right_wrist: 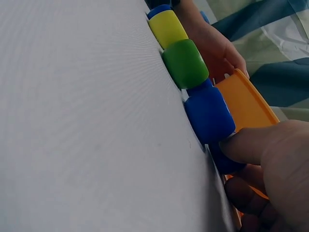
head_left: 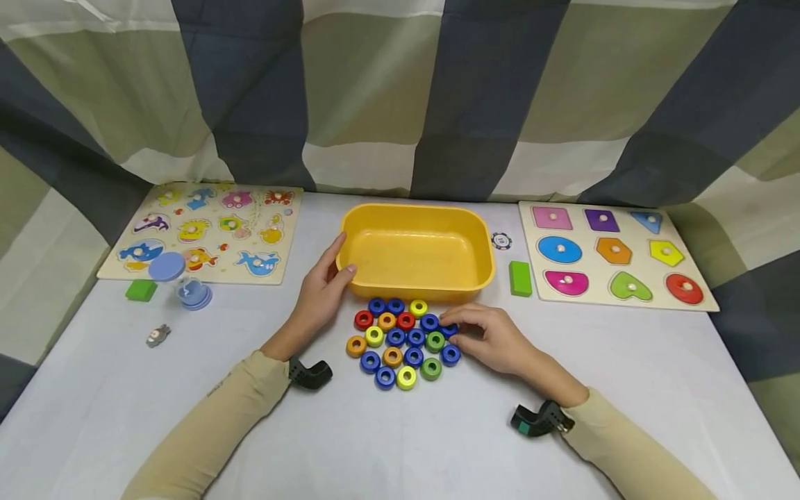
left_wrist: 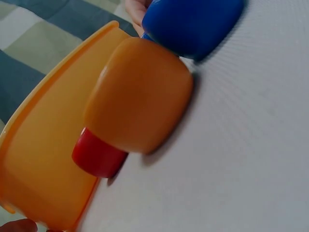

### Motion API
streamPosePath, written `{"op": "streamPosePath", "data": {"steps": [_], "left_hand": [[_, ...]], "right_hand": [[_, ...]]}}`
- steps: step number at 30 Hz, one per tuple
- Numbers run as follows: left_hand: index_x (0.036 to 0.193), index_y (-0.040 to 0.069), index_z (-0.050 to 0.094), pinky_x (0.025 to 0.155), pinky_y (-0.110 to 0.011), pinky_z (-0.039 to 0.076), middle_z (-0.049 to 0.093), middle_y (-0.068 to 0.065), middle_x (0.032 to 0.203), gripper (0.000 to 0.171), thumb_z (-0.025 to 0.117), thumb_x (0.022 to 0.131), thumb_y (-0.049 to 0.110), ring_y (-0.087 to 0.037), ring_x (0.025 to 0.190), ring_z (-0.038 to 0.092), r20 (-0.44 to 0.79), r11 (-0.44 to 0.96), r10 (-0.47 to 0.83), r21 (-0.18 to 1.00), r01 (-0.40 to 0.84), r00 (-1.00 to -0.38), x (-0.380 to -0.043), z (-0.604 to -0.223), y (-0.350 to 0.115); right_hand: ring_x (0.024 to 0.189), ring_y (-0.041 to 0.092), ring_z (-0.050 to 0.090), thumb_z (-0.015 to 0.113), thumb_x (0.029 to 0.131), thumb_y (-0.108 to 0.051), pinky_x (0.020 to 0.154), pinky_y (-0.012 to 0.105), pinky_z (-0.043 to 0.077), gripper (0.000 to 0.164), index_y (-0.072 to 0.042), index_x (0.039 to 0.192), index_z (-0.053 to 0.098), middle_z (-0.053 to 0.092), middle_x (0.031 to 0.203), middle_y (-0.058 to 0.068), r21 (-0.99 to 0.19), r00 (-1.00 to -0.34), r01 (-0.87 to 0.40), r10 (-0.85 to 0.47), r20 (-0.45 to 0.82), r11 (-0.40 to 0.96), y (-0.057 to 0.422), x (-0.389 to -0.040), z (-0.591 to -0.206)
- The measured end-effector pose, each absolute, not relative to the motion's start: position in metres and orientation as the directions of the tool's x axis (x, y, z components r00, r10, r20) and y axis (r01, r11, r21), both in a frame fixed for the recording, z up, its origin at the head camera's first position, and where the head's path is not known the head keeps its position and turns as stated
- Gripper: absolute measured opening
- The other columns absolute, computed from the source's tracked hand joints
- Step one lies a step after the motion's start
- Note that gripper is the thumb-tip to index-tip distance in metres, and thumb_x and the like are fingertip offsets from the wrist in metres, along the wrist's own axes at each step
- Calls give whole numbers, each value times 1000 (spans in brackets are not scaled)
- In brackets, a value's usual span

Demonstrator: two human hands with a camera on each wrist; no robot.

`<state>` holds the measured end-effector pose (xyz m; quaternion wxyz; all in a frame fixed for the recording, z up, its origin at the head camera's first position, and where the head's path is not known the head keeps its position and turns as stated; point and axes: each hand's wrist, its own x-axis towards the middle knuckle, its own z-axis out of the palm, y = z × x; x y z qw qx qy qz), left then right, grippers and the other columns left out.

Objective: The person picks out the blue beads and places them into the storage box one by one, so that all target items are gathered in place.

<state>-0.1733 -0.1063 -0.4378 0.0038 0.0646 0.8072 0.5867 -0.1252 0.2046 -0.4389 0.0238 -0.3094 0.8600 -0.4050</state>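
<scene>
A yellow plastic tub (head_left: 415, 288) stands at the middle back of the table. At its left end my left hand (head_left: 320, 292) holds the rim, thumb over the near left corner and fingers along the outer side. Just in front lies a flat cluster of small rings in blue, red, orange, yellow and green. My right hand (head_left: 494, 337) is at the cluster's right edge, pinching a blue ring (right_wrist: 224, 162) between thumb and fingers. Beside that ring sit another blue ring (right_wrist: 210, 116) and a green ring (right_wrist: 186, 64). Close to the left wrist camera is an orange ring (left_wrist: 140, 96).
A sea-animal puzzle board (head_left: 206, 232) lies back left, a shape puzzle board (head_left: 600, 274) back right. Green blocks (head_left: 520, 278), a poker chip (head_left: 501, 241), blue-lidded pieces (head_left: 194, 294) and a small grey figure (head_left: 158, 336) lie around. A checked curtain (head_left: 375, 90) hangs behind.
</scene>
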Motion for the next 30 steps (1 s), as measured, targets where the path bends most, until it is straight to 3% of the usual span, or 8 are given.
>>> {"op": "streamPosePath", "data": {"steps": [5, 13, 17, 20, 25, 30], "left_hand": [[155, 27, 25, 122, -33, 25, 22, 9, 161, 57, 48, 102, 27, -10, 149, 21, 49, 292, 109, 953, 79, -993, -174, -432, -109], [155, 15, 25, 122, -35, 25, 22, -1, 162, 57, 47, 102, 19, -18, 150, 22, 31, 301, 109, 952, 62, -994, -160, -402, -105], [155, 16, 26, 122, -35, 26, 22, 0, 162, 57, 47, 102, 20, -17, 149, 22, 35, 295, 113, 953, 67, -993, -160, -400, -103], [155, 17, 26, 122, -36, 27, 22, 1, 162, 57, 47, 102, 21, -17, 149, 23, 35, 291, 113, 955, 67, -993, -161, -402, -104], [155, 18, 26, 122, -36, 26, 23, 2, 162, 57, 47, 102, 21, -16, 149, 23, 31, 283, 109, 957, 61, -994, -160, -403, -104], [155, 16, 26, 120, -36, 30, 24, 0, 162, 57, 47, 102, 21, -20, 148, 27, 19, 295, 118, 954, 54, -993, -157, -404, -101]], "right_hand": [[102, 13, 63, 73, 84, -4, 86, 27, 56, 28, -14, 111, 72, 71, 113, 0, -705, -803, -525, -553, 223, 478, 202, -128, -437], [81, 8, 58, 72, 84, -5, 70, 24, 56, 27, -9, 111, 71, 71, 106, 1, -668, -770, -589, -566, 293, 456, 196, -131, -412], [83, 9, 63, 74, 83, -4, 74, 25, 59, 27, -6, 110, 72, 72, 106, 5, -638, -727, -658, -561, 397, 401, 182, -137, -387], [83, 12, 65, 74, 84, -7, 76, 26, 60, 25, -6, 109, 72, 72, 106, 7, -625, -738, -655, -536, 410, 424, 162, -154, -373], [82, 13, 65, 71, 88, -16, 78, 25, 59, 21, -10, 108, 71, 72, 104, 3, -645, -825, -518, -527, 205, 561, 113, -201, -371], [83, 14, 62, 72, 88, -17, 80, 25, 56, 14, -10, 100, 72, 72, 98, 1, -610, -829, -443, -559, 1, 657, 78, -229, -384]]}}
